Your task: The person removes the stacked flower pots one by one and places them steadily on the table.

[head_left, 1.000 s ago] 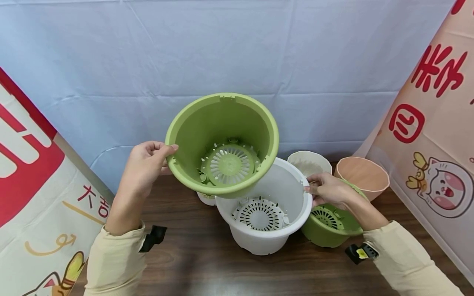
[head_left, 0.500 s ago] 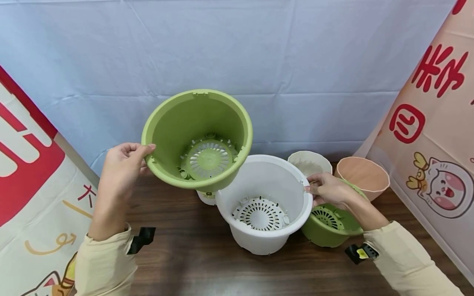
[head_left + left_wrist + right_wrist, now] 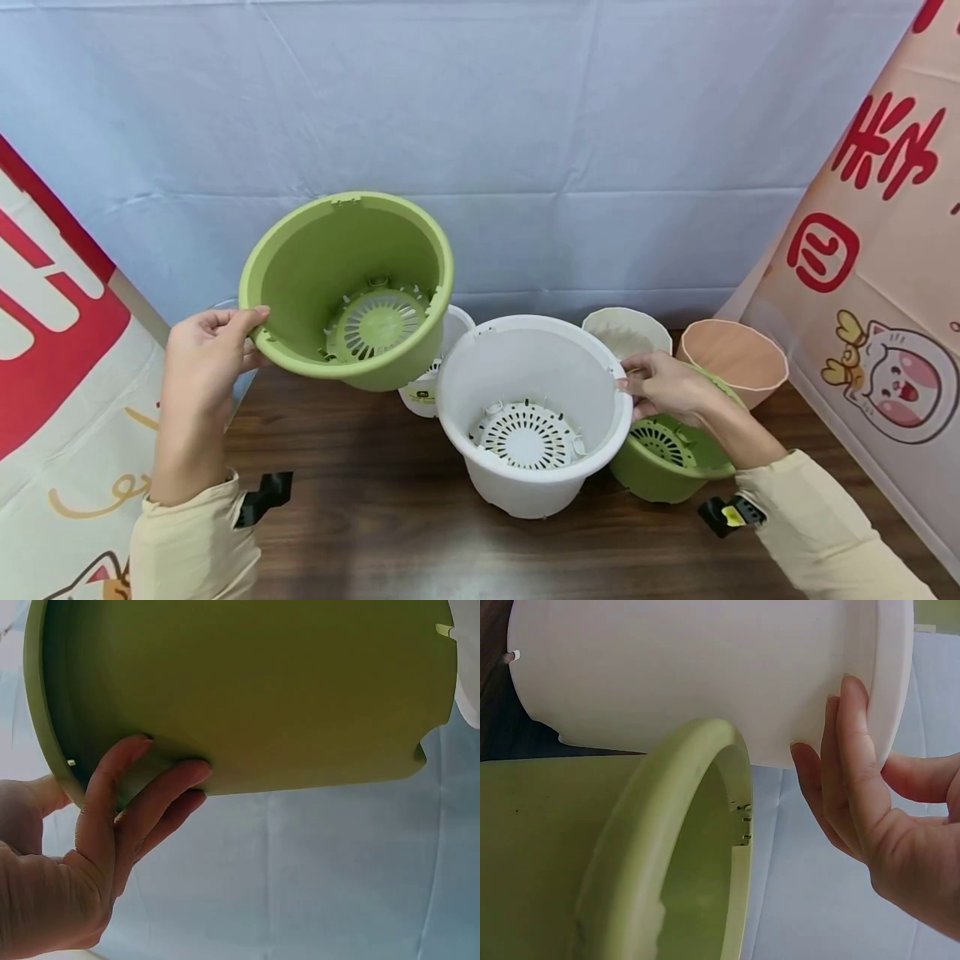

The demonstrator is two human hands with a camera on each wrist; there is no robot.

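My left hand (image 3: 206, 350) pinches the left rim of a large green plastic flower pot (image 3: 300, 258), thumb over the rim and fingers against the outer wall. The pot hangs above the table, tilted so that its slotted bottom shows. In the left wrist view the fingers (image 3: 142, 799) press on the green wall below the rim. A white flower pot (image 3: 525, 496) with a slotted bottom stands in the middle. Its right rim is pinched by my right hand (image 3: 667, 383); in the right wrist view the thumb and fingers (image 3: 855, 742) straddle that rim.
A smaller green pot (image 3: 652, 479) stands right of the white one, partly under my right forearm. Behind are a cream pot (image 3: 626, 329) and a peach pot (image 3: 731, 354). A white labelled pot (image 3: 420, 398) sits half hidden behind the lifted pot. Printed cloths flank the wooden table (image 3: 360, 517).
My left hand has carried the large green pot leftward, from over the white pot to beside it, uncovering the labelled white pot. My right hand and the white pot have stayed in place.
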